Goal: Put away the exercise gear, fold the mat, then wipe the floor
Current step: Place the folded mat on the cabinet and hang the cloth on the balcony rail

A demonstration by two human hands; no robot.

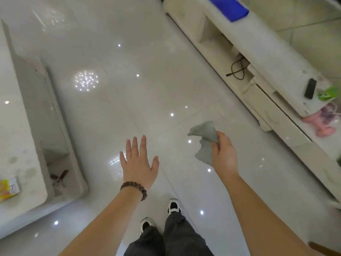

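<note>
Head view: right hand (224,154) grips a grey cloth (203,143) (crumpled), held in the air above the glossy floor (147,80). Left hand (138,163) is released, fingers spread, holding nothing. Blue mat (227,7) lies on the white cabinet (267,58) top right.

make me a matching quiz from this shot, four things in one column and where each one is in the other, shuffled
Things:
1. crumpled grey-green cloth
2. folded blue mat
3. dark beaded bracelet
4. pink dumbbells

Places:
A. on the wrist of the open left hand
B. on the long white cabinet, at its far end
C. gripped in the right hand, above the floor
D. on the white cabinet's near end, beside a green packet

Pairs: 1-C, 2-B, 3-A, 4-D
</note>
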